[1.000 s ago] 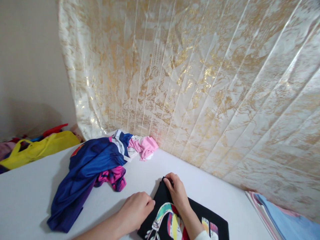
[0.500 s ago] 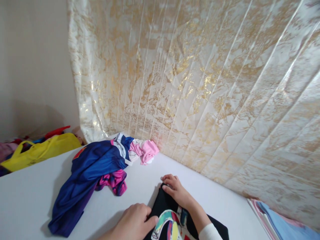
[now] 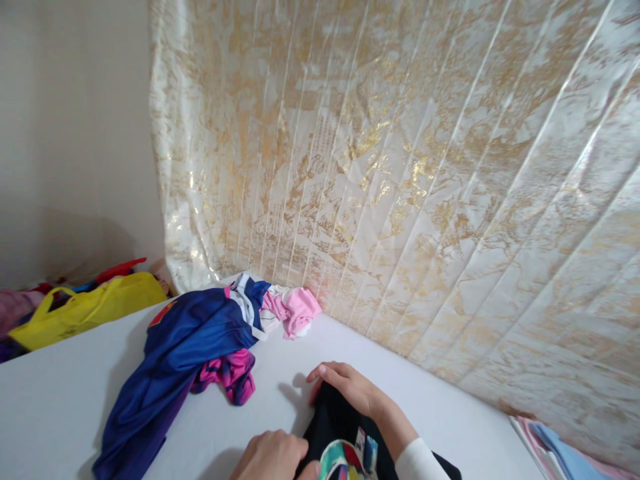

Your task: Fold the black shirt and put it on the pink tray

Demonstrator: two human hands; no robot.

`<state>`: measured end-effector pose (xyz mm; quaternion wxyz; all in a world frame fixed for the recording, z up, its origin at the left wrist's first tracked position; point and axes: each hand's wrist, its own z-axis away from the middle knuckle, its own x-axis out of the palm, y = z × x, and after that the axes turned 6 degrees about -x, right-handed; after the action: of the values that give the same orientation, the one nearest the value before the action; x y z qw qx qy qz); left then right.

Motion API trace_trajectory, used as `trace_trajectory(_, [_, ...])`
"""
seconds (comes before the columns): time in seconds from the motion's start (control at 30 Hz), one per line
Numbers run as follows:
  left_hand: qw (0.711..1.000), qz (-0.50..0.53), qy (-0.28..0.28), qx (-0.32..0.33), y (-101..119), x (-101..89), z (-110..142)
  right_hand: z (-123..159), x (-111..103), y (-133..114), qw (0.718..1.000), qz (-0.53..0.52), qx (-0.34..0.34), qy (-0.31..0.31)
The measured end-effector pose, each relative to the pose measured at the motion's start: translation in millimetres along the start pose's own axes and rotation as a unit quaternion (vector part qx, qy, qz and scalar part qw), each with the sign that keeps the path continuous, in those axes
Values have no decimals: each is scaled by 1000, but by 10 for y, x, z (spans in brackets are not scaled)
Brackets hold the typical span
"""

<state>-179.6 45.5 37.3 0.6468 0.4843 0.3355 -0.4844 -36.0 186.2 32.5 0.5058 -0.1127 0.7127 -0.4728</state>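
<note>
A black garment with a bright printed picture (image 3: 335, 430) lies on the white table (image 3: 60, 400) at the bottom middle. My right hand (image 3: 347, 388) rests on its far corner, fingers curled over the cloth. My left hand (image 3: 273, 457) grips the garment's left edge at the bottom of the view, partly cut off by the frame. A white sleeve covers my right wrist.
A heap of blue, pink and magenta clothes (image 3: 190, 340) lies to the left on the table. A gold and white curtain (image 3: 400, 173) hangs behind. A yellow bag (image 3: 85, 310) sits at far left. Folded pastel clothes (image 3: 565, 453) are stacked at the bottom right.
The view has tilted up, so the black garment and both hands sit lower in the frame. My right hand has shifted slightly left along the garment's far corner.
</note>
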Motion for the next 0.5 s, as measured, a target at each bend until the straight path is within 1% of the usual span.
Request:
trace_trajectory(0.1, [1000,0,-9,-1,-20,1,-14,-65,-28,13,996,83,6,-21])
trace_trajectory(0.23, [1000,13,-2,0,-36,2,-9,-9,-63,90,992,123,17,-5])
trace_trajectory(0.37, [1000,15,-8,6,-20,45,-13,42,-120,186,991,120,51,0])
trace_trajectory(0.5, [1000,11,-7,-7,5,105,-28,-42,-148,222,991,89,95,-20])
